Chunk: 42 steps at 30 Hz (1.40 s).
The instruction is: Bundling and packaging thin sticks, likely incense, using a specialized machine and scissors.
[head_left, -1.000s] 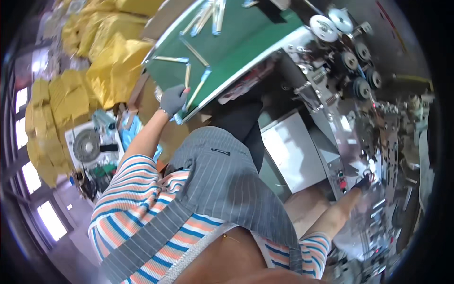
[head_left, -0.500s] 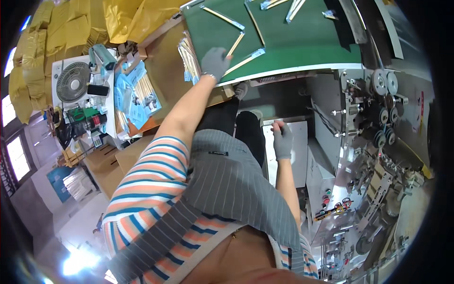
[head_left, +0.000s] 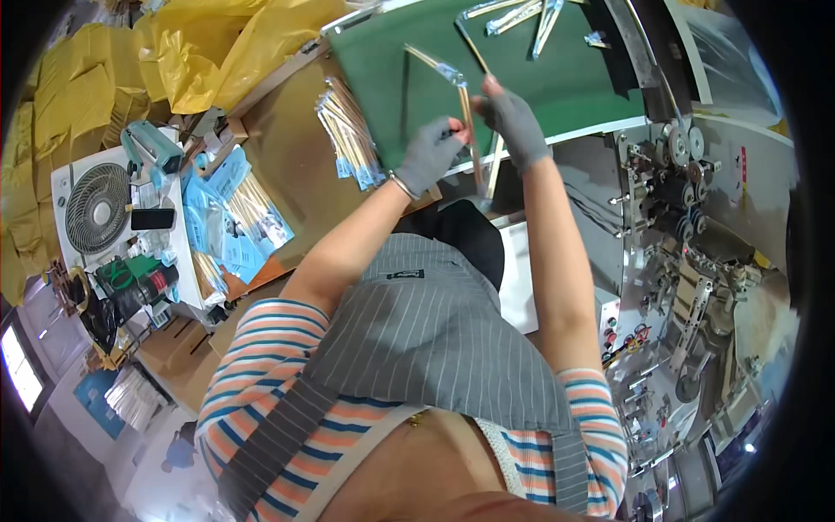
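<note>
A: Where was the string of wrapped sticks (head_left: pixel 464 100)?

B: It hung at the near edge of the green bench (head_left: pixel 391 104), between the hands. One packet stood nearly upright, reached a blue-and-clear joint at its top, and there bent toward the upper left.

A: And the left hand (head_left: pixel 432 152)?

B: It wore a grey glove with bare fingertips, and its grip was narrow, closed on that upright packet.

A: The right hand (head_left: pixel 519 128)?

B: It was just beside, gloved alike, its fingertips at the lower end of a second packet (head_left: pixel 470 43) that slanted away up the bench. Whether that grip was pinching the packet or only touching it could not be told.

A: What lay farther out?

B: More packets (head_left: pixel 546 28) lay at the far side of the green bench. To its left, a brown bench (head_left: pixel 274 109) bore a loose pile of wrapped sticks (head_left: pixel 346 135), blue ends toward the person. Past that were blue bags (head_left: pixel 228 187) with sticks, then a grey fan (head_left: pixel 97 207) with a dark phone (head_left: pixel 152 218) near it.

A: And at the outer sides?

B: Yellow wrapped bundles (head_left: pixel 78 87) stood at the upper left; a metal machine with rollers (head_left: pixel 675 146) stood at the right.
</note>
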Available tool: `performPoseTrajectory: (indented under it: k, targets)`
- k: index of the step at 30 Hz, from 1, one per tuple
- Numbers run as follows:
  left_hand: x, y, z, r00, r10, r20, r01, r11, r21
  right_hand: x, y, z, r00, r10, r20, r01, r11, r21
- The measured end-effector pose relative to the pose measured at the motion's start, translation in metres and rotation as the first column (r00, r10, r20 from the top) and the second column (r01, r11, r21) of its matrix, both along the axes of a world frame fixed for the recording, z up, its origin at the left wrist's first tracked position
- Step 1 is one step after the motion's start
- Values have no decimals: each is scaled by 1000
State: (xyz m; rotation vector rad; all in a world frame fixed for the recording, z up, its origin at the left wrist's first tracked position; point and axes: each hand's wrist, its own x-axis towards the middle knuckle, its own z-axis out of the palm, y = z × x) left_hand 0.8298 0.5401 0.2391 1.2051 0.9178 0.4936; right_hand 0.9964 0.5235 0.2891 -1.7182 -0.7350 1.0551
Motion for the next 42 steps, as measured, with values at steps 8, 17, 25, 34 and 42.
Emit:
performPoseTrajectory:
  k: [8, 17, 25, 34, 42]
  targets:
    - [-52, 45, 79, 967, 253, -29, -222, 892, 393, -10, 50, 70, 772, 541, -335, -602, 791, -109]
    - [-48, 132, 139, 820, -561, 115, 552, 828, 99, -2, 80, 153, 542, 834, -103, -839, 530, -122]
    - [-51, 136, 177, 803, -596, 11, 589, 796, 138, 4, 82, 163, 508, 858, -72, -861, 502, -81]
    - [-55, 132, 196, 796, -590, -135, 604, 787, 124, -10, 82, 162, 498, 863, -83, -867, 496, -46]
    - [-82, 115, 199, 908, -402, 117, 405, 914, 4, -35, 69, 157, 603, 797, 14, -785, 590, 190]
